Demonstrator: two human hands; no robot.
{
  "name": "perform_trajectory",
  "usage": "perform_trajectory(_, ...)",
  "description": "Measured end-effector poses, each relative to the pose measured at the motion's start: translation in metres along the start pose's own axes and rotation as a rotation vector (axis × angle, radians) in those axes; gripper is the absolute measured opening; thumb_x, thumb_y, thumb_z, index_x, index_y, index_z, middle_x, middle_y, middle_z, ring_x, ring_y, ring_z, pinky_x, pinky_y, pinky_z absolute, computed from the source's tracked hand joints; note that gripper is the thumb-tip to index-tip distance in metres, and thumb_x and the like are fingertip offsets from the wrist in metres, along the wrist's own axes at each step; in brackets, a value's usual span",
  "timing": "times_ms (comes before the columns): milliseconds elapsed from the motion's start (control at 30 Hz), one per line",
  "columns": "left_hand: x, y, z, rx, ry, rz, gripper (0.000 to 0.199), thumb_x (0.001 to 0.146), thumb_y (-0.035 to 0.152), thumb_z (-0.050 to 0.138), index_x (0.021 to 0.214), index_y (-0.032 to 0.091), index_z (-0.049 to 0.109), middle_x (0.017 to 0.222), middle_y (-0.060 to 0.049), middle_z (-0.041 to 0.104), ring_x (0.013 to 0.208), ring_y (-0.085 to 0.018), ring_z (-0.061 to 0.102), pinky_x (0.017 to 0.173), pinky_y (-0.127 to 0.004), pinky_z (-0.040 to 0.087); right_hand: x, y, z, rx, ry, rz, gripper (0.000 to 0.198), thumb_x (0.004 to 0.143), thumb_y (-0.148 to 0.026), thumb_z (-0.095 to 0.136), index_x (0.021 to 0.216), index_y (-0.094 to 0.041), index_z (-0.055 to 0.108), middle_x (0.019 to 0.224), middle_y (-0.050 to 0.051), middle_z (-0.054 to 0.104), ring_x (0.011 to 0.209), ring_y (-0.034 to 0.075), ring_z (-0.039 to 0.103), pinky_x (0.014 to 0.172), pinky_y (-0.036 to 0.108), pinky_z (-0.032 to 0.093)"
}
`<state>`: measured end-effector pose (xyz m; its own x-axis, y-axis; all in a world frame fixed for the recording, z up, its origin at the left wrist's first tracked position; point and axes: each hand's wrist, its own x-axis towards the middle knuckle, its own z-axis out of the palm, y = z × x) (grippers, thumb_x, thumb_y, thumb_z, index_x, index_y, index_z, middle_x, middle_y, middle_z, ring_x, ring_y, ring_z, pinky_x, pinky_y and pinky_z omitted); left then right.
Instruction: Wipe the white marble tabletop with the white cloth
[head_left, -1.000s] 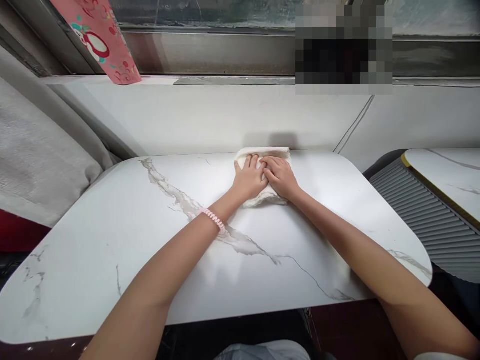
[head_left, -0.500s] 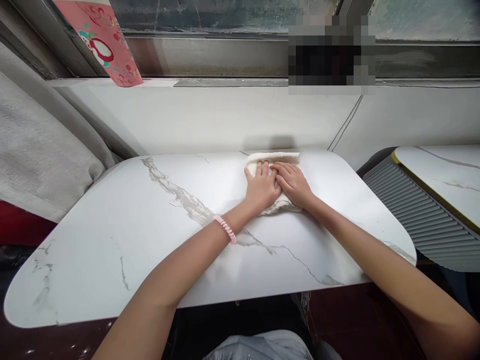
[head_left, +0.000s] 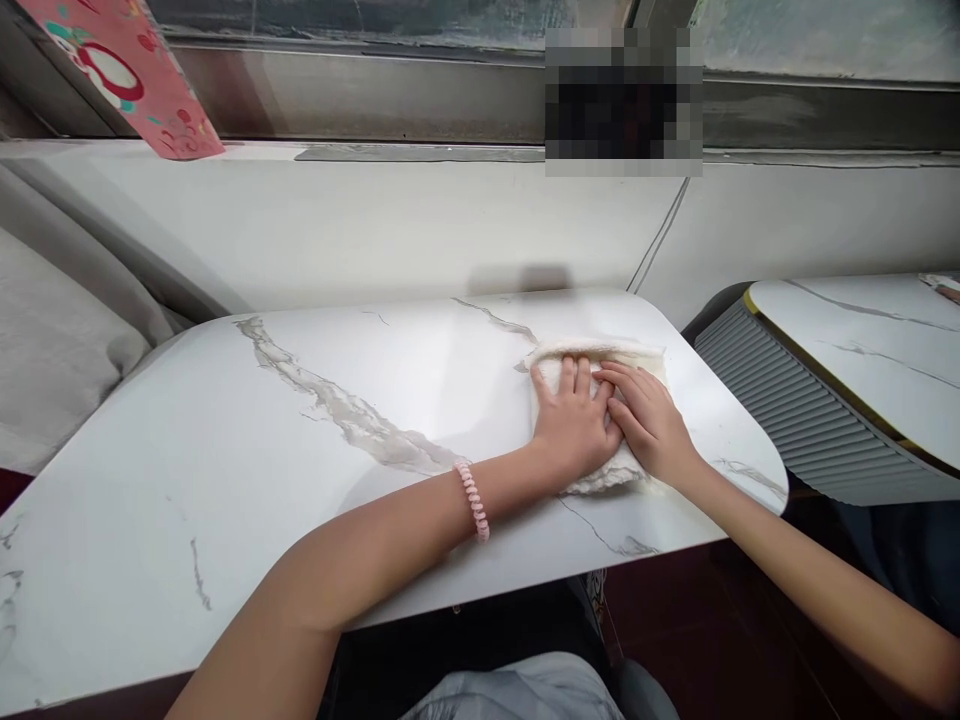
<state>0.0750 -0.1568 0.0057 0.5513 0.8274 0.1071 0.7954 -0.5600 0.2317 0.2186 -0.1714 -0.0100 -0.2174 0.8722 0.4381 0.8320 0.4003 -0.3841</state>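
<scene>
A folded cream-white cloth [head_left: 611, 474] lies on the right part of a white marble-patterned table [head_left: 420, 370]. My left hand [head_left: 574, 428] presses flat on top of it, fingers spread and pointing to the far side. A pink coiled band [head_left: 472, 502] circles my left wrist. Beside it my right hand [head_left: 654, 418] also lies flat on the cloth, its fingers stretched out and touching the left hand's fingers. Much of the cloth is hidden under both hands.
A second marbled table [head_left: 862, 330] with a ribbed grey side stands at the right. Behind are a white wall [head_left: 375, 220] and a window sill with a pink patterned panel [head_left: 150, 75]. A grey curtain [head_left: 60, 330] hangs at the left, and a thin cable [head_left: 660, 235] runs down the wall.
Both hands and the cloth have slid across the table to the right and nearer to me. The view has also shifted somewhat to the right.
</scene>
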Motion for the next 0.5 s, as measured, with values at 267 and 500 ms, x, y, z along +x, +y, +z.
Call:
perform_trajectory(267,0.032,0.006,0.005,-0.019,-0.008,-0.035,0.058,0.098,0.042,0.026,0.147,0.014,0.038,0.158,-0.018,0.026,0.147,-0.037,0.018,0.111,-0.073,0.012,0.021,0.03,-0.006,0.067,0.018,-0.028,0.036,0.093,-0.037,0.037,0.116,-0.025,0.062,0.127,0.009,0.064,0.125,0.028,0.055,0.107,0.05,0.041)
perform_trajectory(500,0.098,0.015,0.016,-0.064,0.037,-0.029,0.055,0.098,0.039,0.028,0.145,0.016,0.042,0.157,-0.017,0.03,0.146,-0.035,0.021,0.111,-0.072,0.013,0.055,0.09,-0.013,0.121,0.077,0.029,0.032,0.087,-0.034,0.045,0.109,-0.024,0.067,0.121,0.009,0.068,0.121,0.027,0.058,0.107,0.048,0.042)
